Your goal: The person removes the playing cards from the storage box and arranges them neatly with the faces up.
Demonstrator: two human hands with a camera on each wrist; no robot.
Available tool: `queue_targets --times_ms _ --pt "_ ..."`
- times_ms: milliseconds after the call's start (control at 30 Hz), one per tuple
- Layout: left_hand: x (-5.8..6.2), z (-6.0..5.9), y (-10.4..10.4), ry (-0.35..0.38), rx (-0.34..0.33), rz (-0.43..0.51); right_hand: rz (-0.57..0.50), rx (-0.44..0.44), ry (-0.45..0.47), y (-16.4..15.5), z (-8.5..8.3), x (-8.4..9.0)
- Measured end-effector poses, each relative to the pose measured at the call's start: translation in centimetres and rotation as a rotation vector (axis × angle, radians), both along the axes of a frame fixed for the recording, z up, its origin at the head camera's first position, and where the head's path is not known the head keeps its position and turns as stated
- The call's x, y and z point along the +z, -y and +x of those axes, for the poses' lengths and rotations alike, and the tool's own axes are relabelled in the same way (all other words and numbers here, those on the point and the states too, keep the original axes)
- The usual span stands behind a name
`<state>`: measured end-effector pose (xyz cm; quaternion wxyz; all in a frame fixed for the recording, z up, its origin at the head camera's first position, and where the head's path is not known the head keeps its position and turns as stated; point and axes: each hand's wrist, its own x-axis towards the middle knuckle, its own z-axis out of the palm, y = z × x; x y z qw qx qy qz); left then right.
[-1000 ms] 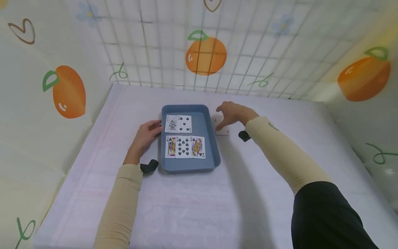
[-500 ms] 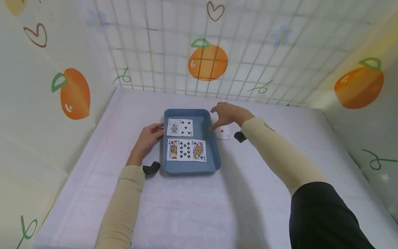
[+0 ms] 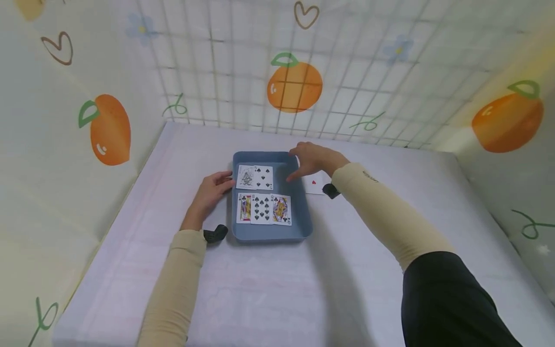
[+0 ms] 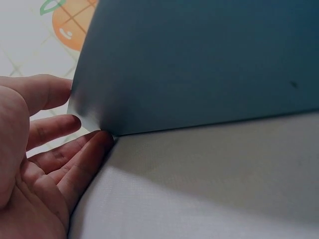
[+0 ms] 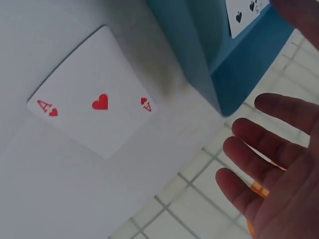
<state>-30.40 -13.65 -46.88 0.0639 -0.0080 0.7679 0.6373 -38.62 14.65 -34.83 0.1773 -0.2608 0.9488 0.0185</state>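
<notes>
Right hand (image 3: pixel 314 160), fingers loosely spread and empty, hovers over tray (image 3: pixel 303 212) rim; ace of hearts (image 3: pixel 314 183) lies just right, nearer this hand.

Cards (image 3: pixel 263 208) in tray (image 3: pixel 269 235); ace (image 3: pixel 314 183) just right.

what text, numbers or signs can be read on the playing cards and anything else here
"A" with red hearts: white ace of hearts card lying on the pale table.
"5" beside a black spade: card corner inside the blue plastic tray.
Other cards in the tray: spade pips and face cards show, indices too small to read.
Mark on the right sleeve: blurred.
</notes>
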Motion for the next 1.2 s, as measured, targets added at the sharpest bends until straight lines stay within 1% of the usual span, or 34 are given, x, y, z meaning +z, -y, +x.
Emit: queue_targets --times_ms 67,200,300,567,900,1200 --pt "-0.1 0.0 0.0 -0.005 0.001 0.000 -0.004 0.008 0.004 0.5 0.0 -0.1" --pt "-0.2 0.0 0.2 -0.007 0.011 0.007 -0.008 0.061 -0.006 1.6 -0.2 -0.4" --pt "-0.3 -0.1 0.3 -0.003 0.016 0.013 -0.014 0.086 -0.004 2.3 -0.2 -0.6" --pt "-0.5 -0.3 0.5 0.000 0.021 -0.011 -0.007 0.087 0.013 3.7 -0.3 -1.6" --pt "-0.5 -0.5 0.4 0.000 0.018 -0.005 -0.001 0.106 0.020 5.0 -0.5 -2.5" --pt "-0.5 -0.7 0.5 -0.006 0.010 -0.035 0.005 0.102 0.039 6.1 -0.7 -3.3"
